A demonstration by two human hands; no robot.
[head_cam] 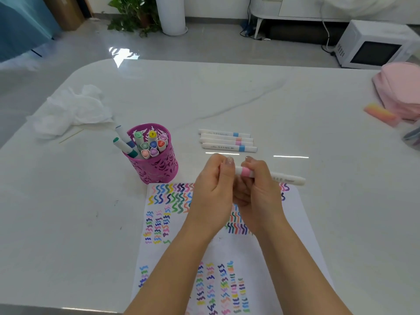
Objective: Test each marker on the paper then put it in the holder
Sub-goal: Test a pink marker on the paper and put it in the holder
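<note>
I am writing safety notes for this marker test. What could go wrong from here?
Left hand and right hand both grip the pink-banded marker over the paper; a jerky uncapping might smear ink on skin.
The holder looks crowded, with two markers leaning out; pushing another in might tip it.

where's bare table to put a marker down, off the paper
Bare table lies left of the paper, nearer than the holder. Another bare patch lies right of the paper, nearer than the loose markers. Crowded: between holder, loose markers and paper, where the left hand and right hand grip the pink-banded marker.
</note>
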